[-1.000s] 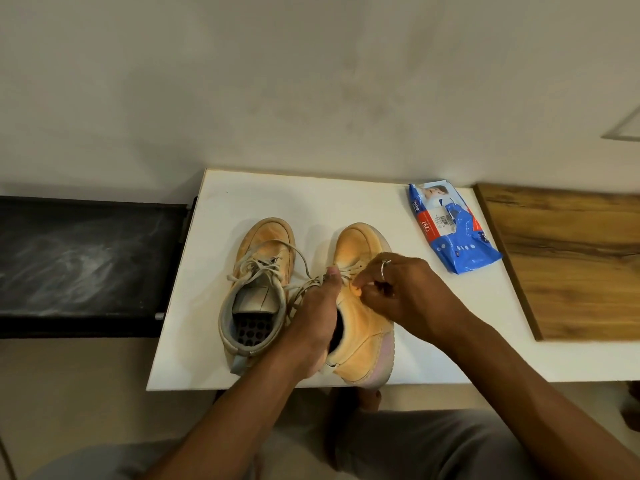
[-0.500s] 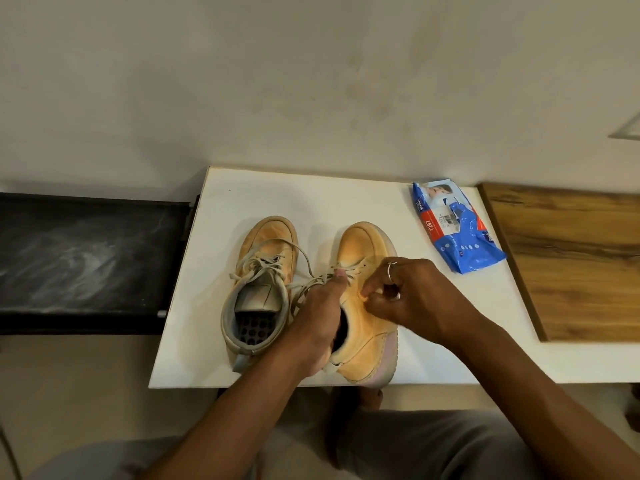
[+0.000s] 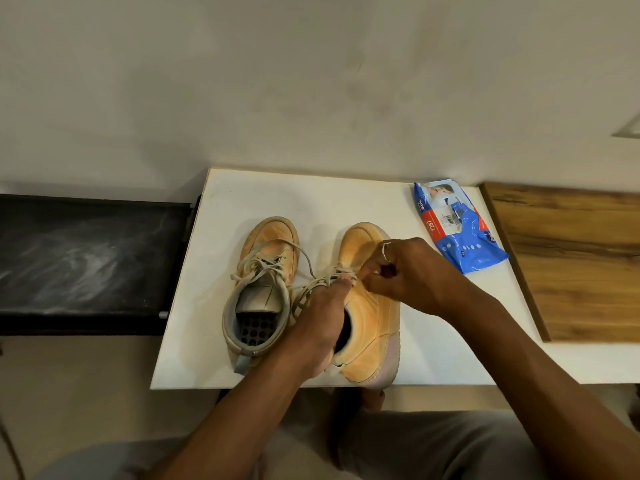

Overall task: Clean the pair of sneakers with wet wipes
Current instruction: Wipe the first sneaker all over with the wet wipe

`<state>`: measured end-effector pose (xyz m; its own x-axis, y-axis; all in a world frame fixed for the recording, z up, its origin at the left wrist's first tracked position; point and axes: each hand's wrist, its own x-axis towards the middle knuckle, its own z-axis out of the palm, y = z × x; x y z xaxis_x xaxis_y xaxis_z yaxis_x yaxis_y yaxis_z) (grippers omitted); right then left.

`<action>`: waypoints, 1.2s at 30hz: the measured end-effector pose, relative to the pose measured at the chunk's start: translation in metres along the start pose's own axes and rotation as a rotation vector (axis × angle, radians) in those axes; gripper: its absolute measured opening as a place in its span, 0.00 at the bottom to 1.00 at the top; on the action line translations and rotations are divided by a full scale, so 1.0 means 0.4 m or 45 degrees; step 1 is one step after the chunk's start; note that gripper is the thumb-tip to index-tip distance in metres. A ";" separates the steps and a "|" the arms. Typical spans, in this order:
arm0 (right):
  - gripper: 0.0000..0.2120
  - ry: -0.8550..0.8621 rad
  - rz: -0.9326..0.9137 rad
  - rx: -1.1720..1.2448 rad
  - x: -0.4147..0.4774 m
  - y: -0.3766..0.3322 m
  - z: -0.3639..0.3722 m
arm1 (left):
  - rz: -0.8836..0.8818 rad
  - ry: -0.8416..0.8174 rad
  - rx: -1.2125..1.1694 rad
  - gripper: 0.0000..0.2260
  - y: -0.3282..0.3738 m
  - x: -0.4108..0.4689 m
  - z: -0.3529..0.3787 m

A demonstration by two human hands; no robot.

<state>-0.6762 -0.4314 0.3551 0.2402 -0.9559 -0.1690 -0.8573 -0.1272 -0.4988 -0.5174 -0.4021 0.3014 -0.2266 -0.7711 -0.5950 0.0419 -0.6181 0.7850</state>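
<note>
Two tan-orange high-top sneakers stand side by side on a white table (image 3: 346, 195), toes pointing away from me. The left sneaker (image 3: 266, 258) stands free, its pale laces loose and its opening showing a grey tongue. My left hand (image 3: 317, 320) grips the collar and tongue of the right sneaker (image 3: 374, 327), fingers reaching up to the laces. My right hand (image 3: 405, 271), with a ring on one finger, pinches the laces of that sneaker just above its tongue. A blue wet wipes pack (image 3: 457, 230) lies flat at the table's back right, untouched.
A wooden board (image 3: 571, 258) lies along the table's right side. A black bench-like surface (image 3: 86, 261) sits lower on the left. A plain wall rises behind the table. My knees are under the front edge.
My right hand has shifted slightly along the right sneaker's laces and its fingers have curled tighter on them. My left hand stays on the collar. The sneakers have not moved.
</note>
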 end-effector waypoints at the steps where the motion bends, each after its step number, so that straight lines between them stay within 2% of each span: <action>1: 0.10 0.038 0.035 -0.059 0.006 -0.001 0.002 | 0.003 -0.010 0.010 0.20 0.005 -0.002 0.002; 4: 0.12 0.092 0.053 -0.170 0.015 -0.007 0.011 | -0.003 -0.011 0.034 0.24 0.007 -0.004 0.004; 7: 0.08 0.007 -0.057 0.019 0.001 -0.003 0.016 | 0.016 -0.005 0.040 0.23 0.001 -0.006 -0.001; 9: 0.03 0.004 -0.038 0.113 -0.003 -0.001 0.008 | 0.011 -0.001 0.037 0.24 0.000 -0.008 -0.002; 10: 0.02 0.028 -0.004 0.157 -0.003 -0.003 0.005 | 0.003 -0.006 0.032 0.26 0.000 -0.005 -0.001; 12: 0.08 0.071 0.015 0.252 -0.003 -0.009 0.007 | 0.018 -0.019 0.024 0.24 0.000 -0.004 0.002; 15: 0.05 0.018 -0.014 0.401 -0.003 -0.022 0.013 | 0.035 -0.046 0.030 0.20 0.003 -0.005 0.002; 19: 0.10 0.060 0.173 -0.026 0.014 -0.009 0.014 | 0.009 -0.027 0.015 0.19 -0.001 0.003 -0.001; 23: 0.12 0.142 0.113 -0.235 0.016 -0.013 0.011 | 0.005 -0.047 0.029 0.19 0.000 0.003 0.000; 31: 0.14 0.016 0.221 0.035 -0.047 -0.028 0.012 | 0.003 -0.106 -0.072 0.17 0.002 0.002 -0.005; 34: 0.11 -0.017 0.269 0.090 -0.068 -0.025 0.007 | -0.018 -0.103 -0.107 0.18 -0.001 0.004 -0.007; 36: 0.04 -0.069 0.247 0.175 -0.096 -0.026 0.009 | -0.024 -0.105 -0.145 0.19 -0.002 0.006 -0.010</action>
<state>-0.6747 -0.3925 0.3638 0.1044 -0.9429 -0.3164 -0.8206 0.0981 -0.5631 -0.5141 -0.4041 0.2985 -0.3073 -0.7469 -0.5897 0.1457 -0.6493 0.7465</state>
